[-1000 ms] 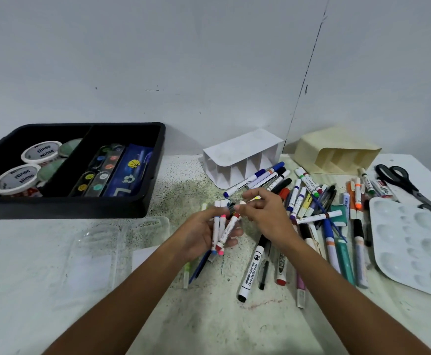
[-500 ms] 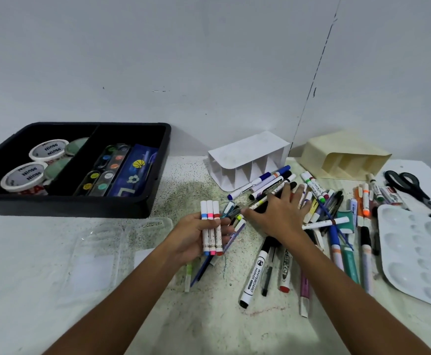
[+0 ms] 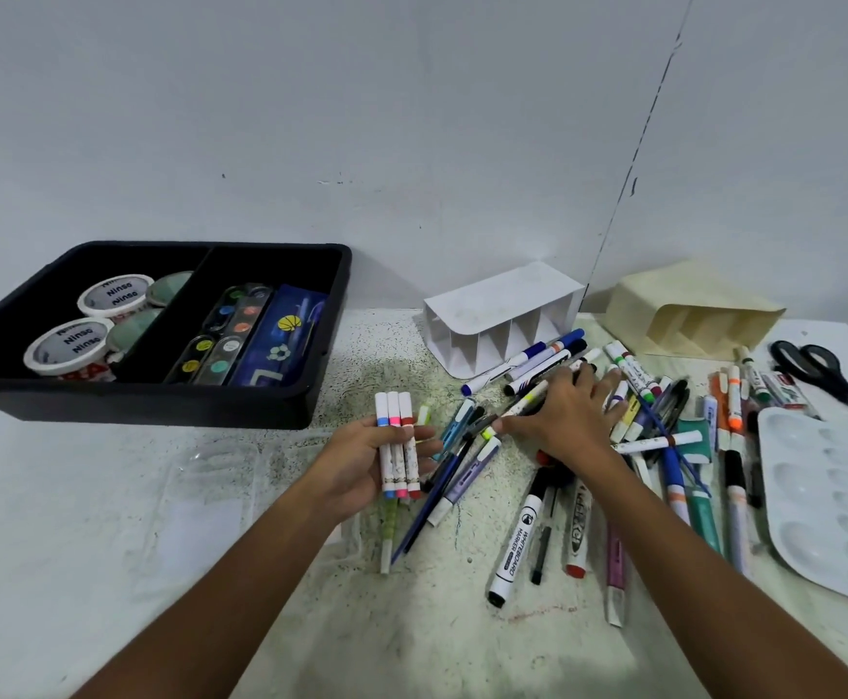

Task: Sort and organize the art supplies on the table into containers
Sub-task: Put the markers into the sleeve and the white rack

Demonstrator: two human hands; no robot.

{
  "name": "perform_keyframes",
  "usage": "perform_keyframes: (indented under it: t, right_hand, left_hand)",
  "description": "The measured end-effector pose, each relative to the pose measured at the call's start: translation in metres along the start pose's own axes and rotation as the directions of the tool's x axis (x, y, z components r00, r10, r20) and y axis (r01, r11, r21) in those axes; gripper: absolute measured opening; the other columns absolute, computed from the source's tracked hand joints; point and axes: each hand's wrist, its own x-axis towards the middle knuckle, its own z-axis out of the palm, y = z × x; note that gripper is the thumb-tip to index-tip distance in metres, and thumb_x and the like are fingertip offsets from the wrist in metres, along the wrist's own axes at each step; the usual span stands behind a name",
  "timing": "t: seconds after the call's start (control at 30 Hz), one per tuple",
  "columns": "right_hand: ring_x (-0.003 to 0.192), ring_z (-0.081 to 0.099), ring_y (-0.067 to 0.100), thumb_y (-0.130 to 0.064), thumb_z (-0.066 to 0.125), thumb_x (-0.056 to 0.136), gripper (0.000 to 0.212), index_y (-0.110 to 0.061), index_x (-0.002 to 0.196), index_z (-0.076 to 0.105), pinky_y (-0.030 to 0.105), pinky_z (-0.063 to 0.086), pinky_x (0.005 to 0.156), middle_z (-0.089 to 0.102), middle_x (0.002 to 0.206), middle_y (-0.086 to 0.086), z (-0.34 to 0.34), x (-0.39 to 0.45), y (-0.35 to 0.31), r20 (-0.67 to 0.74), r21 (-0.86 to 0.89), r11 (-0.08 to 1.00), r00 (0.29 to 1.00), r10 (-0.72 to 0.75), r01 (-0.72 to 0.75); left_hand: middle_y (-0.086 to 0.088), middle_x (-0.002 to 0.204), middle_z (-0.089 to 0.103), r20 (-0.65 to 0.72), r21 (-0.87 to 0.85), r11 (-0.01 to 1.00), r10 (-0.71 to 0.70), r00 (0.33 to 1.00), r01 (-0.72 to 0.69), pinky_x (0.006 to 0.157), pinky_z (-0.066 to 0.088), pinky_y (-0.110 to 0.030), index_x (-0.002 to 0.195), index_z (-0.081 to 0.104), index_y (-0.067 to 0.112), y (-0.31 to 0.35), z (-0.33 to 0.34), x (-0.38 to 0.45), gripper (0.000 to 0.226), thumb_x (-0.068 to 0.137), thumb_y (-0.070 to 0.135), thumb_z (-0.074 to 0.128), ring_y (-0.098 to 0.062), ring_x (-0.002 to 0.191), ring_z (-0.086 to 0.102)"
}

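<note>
Head view: both hands over the scattered pens on the table.

The left hand (image 3: 361, 461) holds three small markers (image 3: 397, 446) side by side, upright in its palm, the fingers curled around them. The right hand (image 3: 570, 413) lies flat with straight, spread fingers on the pile of pens and markers (image 3: 653, 421), gripping nothing. A white divided holder (image 3: 505, 315) lies on its side just behind the pile, and a black tray (image 3: 280, 411) with paint pots stands at the left.

tubs (image 3: 115, 295) 2 | organizers (image 3: 505, 315) 2 | scissors (image 3: 822, 370) 1 | palette (image 3: 830, 496) 1
</note>
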Motion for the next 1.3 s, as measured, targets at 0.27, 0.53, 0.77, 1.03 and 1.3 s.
perform_keyframes:
  t: [0.27, 0.53, 0.77, 1.03, 1.3]
  right_hand:
    - [0.088, 0.058, 0.023, -0.019, 0.074, 0.080, 0.036, -0.020, 0.101, 0.046, 0.050, 0.039, 0.100, 0.059, 0.083, -0.006, -0.006, -0.007, -0.002, -0.243, 0.535, 0.836, 0.970, 0.016, 0.120]
    - [0.057, 0.054, 0.007, 0.000, 0.064, 0.087, 0.025, -0.013, 0.106, 0.053, 0.015, 0.044, 0.049, 0.056, 0.071, 0.005, -0.022, -0.040, -0.061, -0.059, 0.898, 0.423, 0.987, -0.152, 0.119]
    - [0.046, 0.052, 0.005, 0.002, 0.072, 0.080, 0.024, -0.013, 0.093, 0.058, 0.025, 0.041, 0.051, 0.063, 0.069, 0.010, 0.031, -0.074, -0.123, 0.258, 0.749, 0.646, 0.835, -0.487, 0.145]
    - [0.057, 0.053, 0.016, -0.006, 0.075, 0.077, 0.023, -0.018, 0.087, 0.059, 0.027, 0.041, 0.056, 0.061, 0.068, 0.004, 0.052, -0.081, -0.140, 0.282, 0.525, 0.799, 0.825, -0.489, 0.294]
    - [0.046, 0.051, 0.011, -0.005, 0.075, 0.079, 0.024, -0.018, 0.086, 0.056, 0.023, 0.040, 0.047, 0.063, 0.066, 0.003, 0.051, -0.081, -0.142, 0.228, 0.511, 0.810, 0.863, -0.451, 0.288]
  left_hand:
    - [-0.021, 0.096, 0.072, -0.008, 0.010, 1.000, 0.007, 1.000, -0.007, 0.069, 0.061, -0.041, 0.118, 0.052, -0.006, 0.002, -0.007, -0.006, 0.025, 0.094, -0.007, 0.047, -0.033, 0.086, 0.072]
    - [-0.020, 0.093, 0.072, -0.068, 0.045, 0.997, 0.064, 0.996, -0.061, 0.064, 0.061, -0.038, 0.113, 0.056, -0.005, 0.014, -0.041, -0.034, 0.021, 0.094, -0.007, 0.047, -0.030, 0.082, 0.073]
    - [-0.023, 0.097, 0.072, -0.206, 0.059, 0.994, 0.100, 0.973, -0.090, 0.070, 0.061, -0.042, 0.110, 0.058, -0.006, 0.018, -0.096, -0.066, 0.020, 0.094, -0.007, 0.047, -0.035, 0.088, 0.072]
    - [-0.029, 0.104, 0.068, -0.204, 0.009, 0.997, 0.074, 0.976, -0.073, 0.065, 0.060, -0.038, 0.117, 0.055, -0.011, 0.008, -0.122, -0.080, 0.024, 0.095, -0.004, 0.047, -0.035, 0.087, 0.071]
    - [-0.027, 0.106, 0.068, -0.154, -0.046, 0.994, 0.086, 0.984, -0.094, 0.067, 0.060, -0.036, 0.114, 0.057, -0.009, 0.004, -0.129, -0.084, 0.022, 0.096, -0.001, 0.049, -0.032, 0.088, 0.071]
